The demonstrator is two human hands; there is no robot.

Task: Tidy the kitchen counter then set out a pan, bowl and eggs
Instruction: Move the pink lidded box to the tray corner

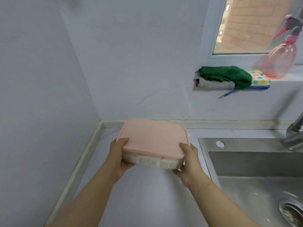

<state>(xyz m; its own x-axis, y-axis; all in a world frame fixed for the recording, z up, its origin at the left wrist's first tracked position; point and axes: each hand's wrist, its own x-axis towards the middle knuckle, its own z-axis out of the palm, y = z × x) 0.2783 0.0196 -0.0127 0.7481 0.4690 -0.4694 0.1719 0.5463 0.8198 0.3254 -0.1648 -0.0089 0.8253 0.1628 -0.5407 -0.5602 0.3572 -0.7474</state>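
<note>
A flat box with a pink lid (152,138) and a see-through base is held just above the white counter (144,194), near the back left corner. My left hand (118,158) grips its near left corner, thumb on the lid and fingers under the base. My right hand (188,163) grips the near right corner the same way. What is inside the box is too blurred to tell.
A steel sink (255,177) with a tap (293,136) lies to the right. On the window ledge lie folded cloths, a green one (229,75) on top, beside a pink spray bottle (282,58). Walls close off the left and back.
</note>
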